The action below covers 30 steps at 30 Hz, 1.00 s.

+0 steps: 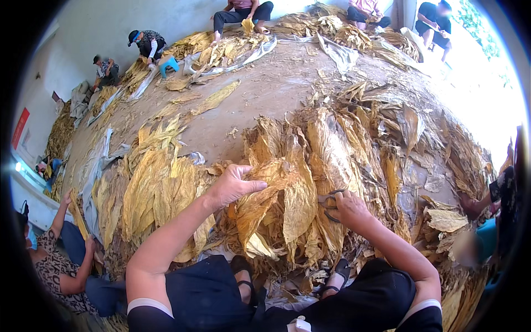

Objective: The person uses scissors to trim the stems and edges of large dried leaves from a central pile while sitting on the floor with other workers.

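My left hand (pixel 238 185) pinches a dried, yellow-brown tobacco leaf (pixel 258 207) between thumb and fingers, above the pile in front of my knees. Just right of it, my right hand (pixel 351 209) has its fingers on the dark handles of a pair of scissors (pixel 330 203), whose blades are not clearly seen against the leaves. Under and beyond both hands lies a heap of large dried leaves (pixel 332 145), some standing nearly upright. A flatter stack of yellow leaves (pixel 159 191) lies to the left of my left forearm.
A person in a patterned shirt (pixel 62 265) sits close on my left, holding a leaf. Another person's arm (pixel 477 205) reaches in at the far right. Several people sit along the far wall by more leaf heaps, near a blue stool (pixel 168 65). Leaf scraps litter the floor (pixel 265 93).
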Each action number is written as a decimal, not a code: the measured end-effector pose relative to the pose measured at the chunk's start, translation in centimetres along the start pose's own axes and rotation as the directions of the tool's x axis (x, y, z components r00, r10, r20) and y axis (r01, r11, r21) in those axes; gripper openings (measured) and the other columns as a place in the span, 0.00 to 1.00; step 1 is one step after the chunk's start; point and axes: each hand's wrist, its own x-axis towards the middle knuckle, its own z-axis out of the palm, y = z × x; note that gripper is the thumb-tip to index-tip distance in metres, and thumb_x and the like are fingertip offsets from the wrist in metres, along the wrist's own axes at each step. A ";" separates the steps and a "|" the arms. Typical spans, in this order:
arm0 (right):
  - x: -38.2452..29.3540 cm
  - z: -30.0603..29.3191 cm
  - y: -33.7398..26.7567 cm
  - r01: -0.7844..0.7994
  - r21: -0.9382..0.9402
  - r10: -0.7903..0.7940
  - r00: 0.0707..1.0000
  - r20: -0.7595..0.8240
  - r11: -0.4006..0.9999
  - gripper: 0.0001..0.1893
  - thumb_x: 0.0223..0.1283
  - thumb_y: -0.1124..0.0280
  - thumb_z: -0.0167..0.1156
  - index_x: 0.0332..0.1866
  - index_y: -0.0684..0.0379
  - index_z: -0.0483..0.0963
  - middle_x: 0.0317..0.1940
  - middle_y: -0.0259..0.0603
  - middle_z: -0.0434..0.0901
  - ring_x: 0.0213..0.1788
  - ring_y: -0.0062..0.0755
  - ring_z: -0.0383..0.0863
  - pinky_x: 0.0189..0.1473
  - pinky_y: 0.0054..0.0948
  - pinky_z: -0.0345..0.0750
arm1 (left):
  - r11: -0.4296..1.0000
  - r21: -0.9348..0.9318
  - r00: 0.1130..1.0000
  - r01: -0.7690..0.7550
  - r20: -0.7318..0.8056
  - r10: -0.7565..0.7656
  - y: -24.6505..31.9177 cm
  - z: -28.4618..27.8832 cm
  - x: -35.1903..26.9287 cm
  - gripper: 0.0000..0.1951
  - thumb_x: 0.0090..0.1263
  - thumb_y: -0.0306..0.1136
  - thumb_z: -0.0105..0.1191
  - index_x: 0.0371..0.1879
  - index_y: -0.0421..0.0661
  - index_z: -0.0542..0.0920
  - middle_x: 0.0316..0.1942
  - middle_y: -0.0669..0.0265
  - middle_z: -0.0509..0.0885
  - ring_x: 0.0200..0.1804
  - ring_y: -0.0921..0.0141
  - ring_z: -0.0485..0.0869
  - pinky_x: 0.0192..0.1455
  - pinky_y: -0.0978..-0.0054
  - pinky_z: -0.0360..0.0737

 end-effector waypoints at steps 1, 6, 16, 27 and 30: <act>0.2 0.6 0.3 0.016 -0.023 -0.016 1.000 -0.011 1.000 0.21 0.56 0.58 0.60 0.45 0.65 0.72 0.45 0.53 0.74 0.48 0.47 0.77 0.49 0.40 0.75 | 1.000 -0.005 1.000 -0.013 0.005 0.013 0.1 0.0 -0.1 0.14 0.62 0.26 0.61 0.45 0.36 0.81 0.40 0.66 0.85 0.39 0.79 0.81 0.45 0.81 0.78; 0.5 -1.0 0.2 -0.041 -0.073 0.048 0.993 0.103 0.997 0.19 0.57 0.60 0.59 0.44 0.66 0.72 0.42 0.52 0.76 0.47 0.46 0.77 0.48 0.39 0.76 | 0.999 0.019 0.999 -0.040 0.017 0.039 1.0 0.1 -0.8 0.14 0.61 0.27 0.62 0.46 0.37 0.81 0.40 0.67 0.85 0.40 0.80 0.80 0.46 0.81 0.77; -1.4 -9.5 1.5 -0.178 0.396 0.149 0.983 0.103 0.901 0.34 0.45 0.42 0.65 0.44 0.67 0.73 0.34 0.47 0.78 0.41 0.40 0.78 0.47 0.36 0.73 | 0.998 0.051 0.996 -0.042 0.075 0.039 2.2 0.4 -1.7 0.16 0.59 0.29 0.65 0.44 0.36 0.81 0.40 0.67 0.85 0.40 0.80 0.80 0.47 0.81 0.76; -1.8 -9.2 -0.3 0.142 0.569 -0.195 0.980 0.032 0.810 0.42 0.38 0.37 0.67 0.50 0.66 0.71 0.34 0.44 0.77 0.40 0.42 0.78 0.45 0.36 0.73 | 0.993 0.111 0.990 -0.041 0.139 0.026 1.0 0.9 -1.0 0.15 0.59 0.29 0.65 0.43 0.37 0.82 0.39 0.68 0.86 0.38 0.82 0.79 0.45 0.81 0.77; -1.9 -9.1 -0.9 0.195 0.522 -0.201 0.978 -0.045 0.831 0.42 0.38 0.34 0.66 0.48 0.65 0.72 0.31 0.45 0.77 0.37 0.43 0.79 0.42 0.36 0.74 | 0.988 0.148 0.988 -0.051 0.152 0.028 0.6 1.1 -1.0 0.15 0.59 0.28 0.65 0.43 0.37 0.82 0.38 0.69 0.86 0.38 0.82 0.79 0.44 0.82 0.77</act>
